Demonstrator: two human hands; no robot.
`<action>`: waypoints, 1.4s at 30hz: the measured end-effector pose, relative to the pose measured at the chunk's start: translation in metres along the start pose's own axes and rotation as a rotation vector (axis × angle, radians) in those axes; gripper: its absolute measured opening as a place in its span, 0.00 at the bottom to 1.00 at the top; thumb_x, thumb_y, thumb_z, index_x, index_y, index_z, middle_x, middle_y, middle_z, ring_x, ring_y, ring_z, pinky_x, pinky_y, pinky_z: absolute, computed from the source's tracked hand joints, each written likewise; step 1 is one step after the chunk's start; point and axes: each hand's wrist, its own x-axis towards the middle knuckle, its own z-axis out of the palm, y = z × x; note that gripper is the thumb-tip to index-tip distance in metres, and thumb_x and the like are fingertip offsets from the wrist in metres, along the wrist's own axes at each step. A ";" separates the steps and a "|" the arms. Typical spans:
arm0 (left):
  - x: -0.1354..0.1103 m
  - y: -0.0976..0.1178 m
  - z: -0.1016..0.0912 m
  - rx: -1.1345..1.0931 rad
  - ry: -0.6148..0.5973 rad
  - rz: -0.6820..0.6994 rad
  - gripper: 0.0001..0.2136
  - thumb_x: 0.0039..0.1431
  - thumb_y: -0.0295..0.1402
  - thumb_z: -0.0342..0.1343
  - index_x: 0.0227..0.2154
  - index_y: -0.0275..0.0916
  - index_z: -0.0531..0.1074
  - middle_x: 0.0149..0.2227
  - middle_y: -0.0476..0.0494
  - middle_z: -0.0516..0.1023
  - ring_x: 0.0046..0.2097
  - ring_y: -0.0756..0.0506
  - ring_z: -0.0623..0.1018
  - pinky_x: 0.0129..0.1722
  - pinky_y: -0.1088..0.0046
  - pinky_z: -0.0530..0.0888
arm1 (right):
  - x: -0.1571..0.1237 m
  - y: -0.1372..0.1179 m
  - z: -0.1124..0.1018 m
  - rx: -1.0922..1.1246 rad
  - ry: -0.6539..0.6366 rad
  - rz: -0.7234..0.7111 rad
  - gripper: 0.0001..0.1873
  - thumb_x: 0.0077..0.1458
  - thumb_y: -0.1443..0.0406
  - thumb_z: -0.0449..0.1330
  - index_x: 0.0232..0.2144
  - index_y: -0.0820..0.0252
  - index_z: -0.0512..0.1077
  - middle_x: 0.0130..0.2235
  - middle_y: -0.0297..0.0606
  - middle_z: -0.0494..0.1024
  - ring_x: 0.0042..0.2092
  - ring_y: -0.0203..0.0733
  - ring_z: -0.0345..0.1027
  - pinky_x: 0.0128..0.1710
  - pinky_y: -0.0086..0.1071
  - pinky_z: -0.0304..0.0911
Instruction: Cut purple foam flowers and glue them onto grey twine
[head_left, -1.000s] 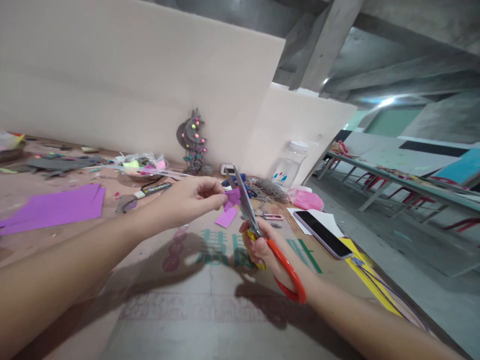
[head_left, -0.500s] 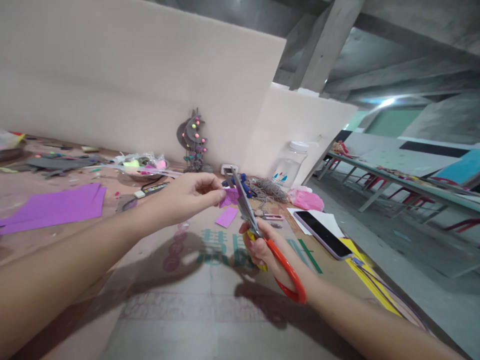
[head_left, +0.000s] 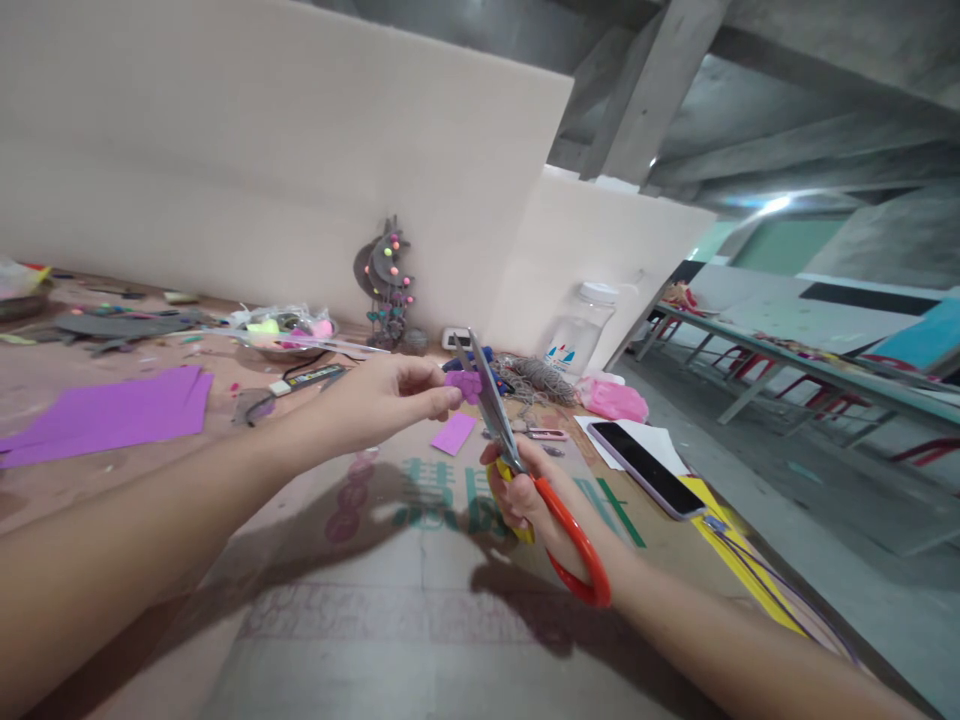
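Between thumb and fingers, my left hand pinches a small piece of purple paper. My right hand grips scissors with orange-red handles, their blades pointing up and away from me. The blades are parted slightly, and the purple paper's right edge lies at them. I cannot tell whether the edge is between the blades. Below, a small purple rectangle lies on the printed cardboard.
Larger purple sheets lie at the left. A phone rests on white paper at the right, near a yellow strip. Behind stand a decorated grey moon ornament, a clear bottle, grey yarn and a bowl of pompoms.
The purple paper has turned a little in my left fingers and now shows more of its face. My left hand shifted slightly to the right; the scissors hardly moved.
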 end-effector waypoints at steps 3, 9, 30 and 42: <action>-0.001 0.000 0.002 -0.087 0.057 0.006 0.15 0.59 0.43 0.49 0.25 0.36 0.69 0.30 0.47 0.74 0.35 0.48 0.73 0.34 0.74 0.68 | 0.000 0.001 0.001 0.002 -0.005 0.006 0.24 0.57 0.45 0.51 0.44 0.57 0.61 0.29 0.29 0.55 0.26 0.31 0.47 0.23 0.27 0.48; -0.004 0.006 0.003 -0.174 0.109 -0.009 0.13 0.58 0.41 0.51 0.29 0.36 0.72 0.34 0.44 0.78 0.39 0.46 0.76 0.39 0.72 0.71 | -0.002 -0.001 0.000 -0.055 -0.031 -0.005 0.25 0.57 0.44 0.49 0.45 0.57 0.60 0.30 0.31 0.56 0.26 0.31 0.47 0.24 0.27 0.49; -0.003 0.010 0.006 -0.300 0.037 0.018 0.09 0.57 0.34 0.51 0.25 0.36 0.69 0.32 0.46 0.76 0.39 0.46 0.76 0.43 0.68 0.71 | -0.003 -0.005 0.000 -0.077 -0.085 -0.064 0.27 0.57 0.43 0.46 0.46 0.57 0.59 0.31 0.33 0.57 0.28 0.35 0.49 0.27 0.31 0.53; -0.003 0.008 0.003 -0.288 0.014 0.032 0.10 0.57 0.37 0.52 0.26 0.36 0.68 0.34 0.44 0.76 0.40 0.46 0.76 0.43 0.67 0.71 | -0.001 -0.002 0.000 -0.054 -0.059 -0.031 0.28 0.56 0.42 0.49 0.44 0.58 0.61 0.28 0.30 0.56 0.26 0.32 0.48 0.24 0.28 0.50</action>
